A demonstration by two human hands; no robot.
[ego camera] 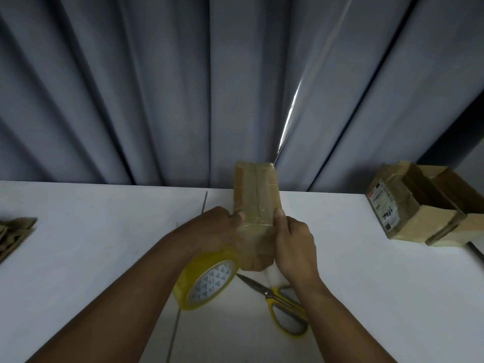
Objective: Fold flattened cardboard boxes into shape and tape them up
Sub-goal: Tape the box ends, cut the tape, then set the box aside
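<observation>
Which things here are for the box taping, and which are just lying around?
For the job: small cardboard box, yellow tape roll, yellow-handled scissors, flattened cardboard waiting at left.
Just lying about: open labelled box, grey curtain.

Narrow box [255, 195]: brown cardboard, matt, front face under clear tape with a dull sheen, wrinkled low down. Tape roll [207, 279]: yellowish translucent plastic film, glossy; printed white core. Scissors [277, 297]: bare metal blades, faint shine; smooth yellow plastic handles. Bench [104, 231]: white, smooth, matt, a few specks. Curtain [131, 87]: grey cloth, matt. Open box [424, 213]: matt brown cardboard, taped patches, printed paper label [383, 208].
</observation>
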